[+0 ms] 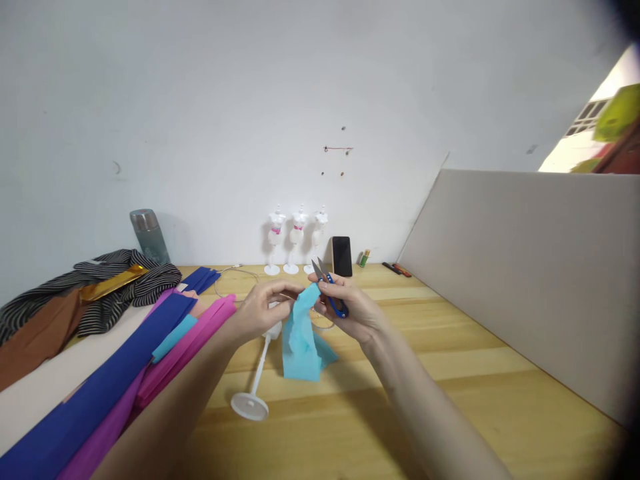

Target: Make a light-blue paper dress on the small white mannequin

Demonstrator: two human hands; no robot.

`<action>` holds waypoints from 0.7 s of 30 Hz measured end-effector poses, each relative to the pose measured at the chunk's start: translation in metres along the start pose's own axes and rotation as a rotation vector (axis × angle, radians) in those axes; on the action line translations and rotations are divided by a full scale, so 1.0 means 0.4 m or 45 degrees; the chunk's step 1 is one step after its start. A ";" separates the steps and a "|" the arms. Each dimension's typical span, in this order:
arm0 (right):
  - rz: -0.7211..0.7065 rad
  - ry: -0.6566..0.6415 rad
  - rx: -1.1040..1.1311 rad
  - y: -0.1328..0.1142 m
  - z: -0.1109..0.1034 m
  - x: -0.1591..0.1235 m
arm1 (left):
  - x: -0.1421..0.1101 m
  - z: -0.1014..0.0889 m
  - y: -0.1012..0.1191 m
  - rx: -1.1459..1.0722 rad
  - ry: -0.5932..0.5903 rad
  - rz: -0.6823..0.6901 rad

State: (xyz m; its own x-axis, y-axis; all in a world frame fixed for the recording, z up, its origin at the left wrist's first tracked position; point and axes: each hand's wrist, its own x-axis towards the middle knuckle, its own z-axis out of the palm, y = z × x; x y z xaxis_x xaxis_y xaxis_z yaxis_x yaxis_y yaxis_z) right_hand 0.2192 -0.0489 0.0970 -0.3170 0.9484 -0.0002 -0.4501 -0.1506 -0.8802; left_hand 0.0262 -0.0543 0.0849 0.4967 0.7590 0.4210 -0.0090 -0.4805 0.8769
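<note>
A light-blue piece of crepe paper (301,343) hangs between my hands over the table. My left hand (267,308) is closed, pinching its upper edge from the left. In my right hand (353,308) are small blue-handled scissors (337,303), blades pointing up and to the left. The fingertips of that hand also touch the top corner of the paper. Below my left hand a white mini dress form (259,367) leans at a slant, its round base toward me. Its upper part is mostly hidden by my left hand and the paper.
Three white mini dress forms (299,233) stand by the wall, two with pink bands. Beside them are a phone (342,256) and a small green battery-like item (365,258). Coloured folded strips (165,333), striped cloth (120,267) and a flask (150,235) lie left; a white panel (515,267) borders the right.
</note>
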 end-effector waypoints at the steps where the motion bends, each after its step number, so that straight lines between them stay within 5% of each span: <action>1: 0.010 0.010 -0.002 0.001 -0.004 0.002 | -0.001 -0.003 0.001 0.012 -0.026 -0.018; 12: -0.010 0.037 -0.031 0.004 -0.017 0.010 | 0.000 0.002 0.004 0.530 -0.156 0.135; 21: -0.071 0.053 -0.116 0.003 0.013 -0.006 | 0.007 0.017 -0.006 0.177 0.264 0.058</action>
State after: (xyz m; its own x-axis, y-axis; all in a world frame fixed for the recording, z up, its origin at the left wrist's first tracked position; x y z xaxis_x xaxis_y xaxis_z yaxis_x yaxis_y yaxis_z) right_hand 0.2149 -0.0528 0.0984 -0.2582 0.9656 0.0319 -0.3874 -0.0732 -0.9190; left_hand 0.0334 -0.0539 0.0823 0.3094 0.8023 0.5105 0.0991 -0.5611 0.8218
